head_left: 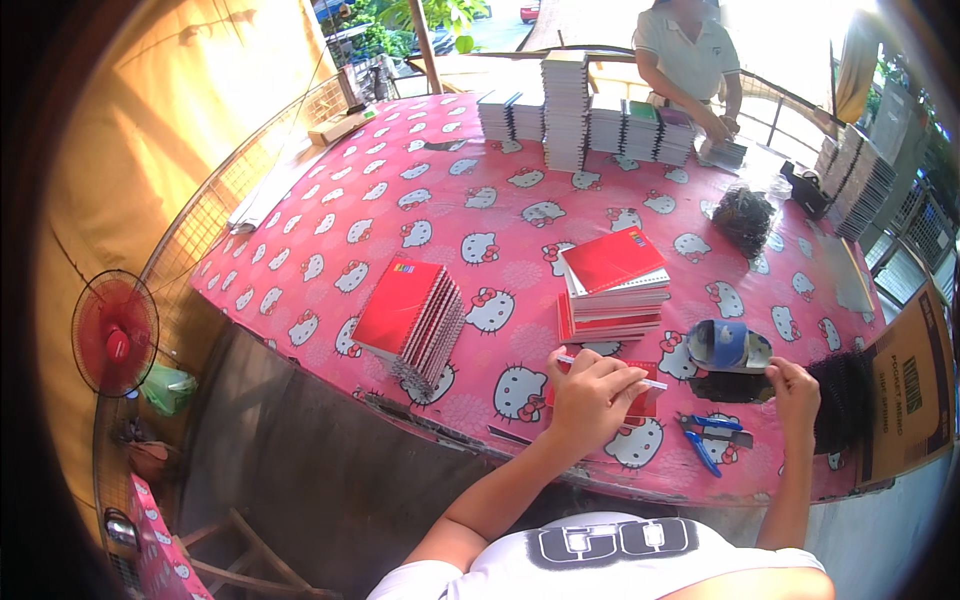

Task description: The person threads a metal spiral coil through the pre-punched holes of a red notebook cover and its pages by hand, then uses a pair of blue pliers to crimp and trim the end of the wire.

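Observation:
My left hand (593,398) is closed over a small red notebook (645,402) near the table's front edge, its fingers bent across the top. Part of the notebook is hidden under the hand. Off to the right, my right hand (795,388) is raised with thumb and fingertips pinched together; what they hold, if anything, is too small to make out. Just left of it lies a rounded blue patterned object (733,346) beside a dark patch. Blue-handled cutting pliers (708,440) rest between my hands. Beyond my left hand rises an uneven stack of red notebooks (615,265).
A neat stack of red spiral notebooks (405,315) stands at left. Black spiral coils (840,400) lie by a cardboard box (908,390) at right. A bag of black coils (745,220) sits farther back, near tall notebook stacks (566,110). Another person (690,60) works across the table.

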A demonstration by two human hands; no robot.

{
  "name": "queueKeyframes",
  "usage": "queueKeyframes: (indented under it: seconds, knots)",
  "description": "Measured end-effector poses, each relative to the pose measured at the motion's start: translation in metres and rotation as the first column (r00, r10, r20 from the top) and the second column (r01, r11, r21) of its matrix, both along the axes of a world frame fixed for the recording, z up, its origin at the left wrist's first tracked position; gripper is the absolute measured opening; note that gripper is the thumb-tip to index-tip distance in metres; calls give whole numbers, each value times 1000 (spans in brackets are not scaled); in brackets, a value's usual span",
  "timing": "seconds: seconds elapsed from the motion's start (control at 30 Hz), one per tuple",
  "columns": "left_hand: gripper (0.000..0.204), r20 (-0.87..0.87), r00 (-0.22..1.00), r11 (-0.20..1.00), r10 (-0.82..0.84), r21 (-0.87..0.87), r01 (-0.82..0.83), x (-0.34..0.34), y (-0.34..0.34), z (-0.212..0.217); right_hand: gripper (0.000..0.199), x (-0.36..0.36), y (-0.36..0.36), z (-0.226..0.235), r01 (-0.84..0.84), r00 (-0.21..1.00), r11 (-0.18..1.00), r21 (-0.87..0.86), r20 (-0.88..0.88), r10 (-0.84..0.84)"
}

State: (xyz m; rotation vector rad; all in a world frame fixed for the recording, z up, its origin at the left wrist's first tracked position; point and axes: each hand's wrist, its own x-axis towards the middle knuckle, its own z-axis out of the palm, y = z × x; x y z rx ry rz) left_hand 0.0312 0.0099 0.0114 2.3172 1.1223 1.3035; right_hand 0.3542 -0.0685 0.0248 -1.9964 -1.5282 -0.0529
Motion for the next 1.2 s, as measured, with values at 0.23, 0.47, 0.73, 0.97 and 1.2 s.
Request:
queueKeyframes:
  seconds: [0.23,0.47,0.73,0.97,1.2]
  knots:
    - [24,16,1000,1000,-25,-16,25,-2,-2,6,14,-123,19,21,-319,849,908,273,-344,401]
    - [30,20,999,999,-42,-18,43,-3,-1,2,9,-143,22,8,-343,708,928,149,-608,359]
    - [22,47,999,999,-1,36,-1,1,0,-1,10,-136,31,7,-395,680,900,183,-600,420]
    - [22,51,999,1000,16,10,-16,-1,-7,-2,18,-130,27,11,-464,735,884,-48,-578,355]
    - [22,0,999,998,37,51,-37,0,-5,-3,21,-150,19,27,-467,864,881,79,-173,473]
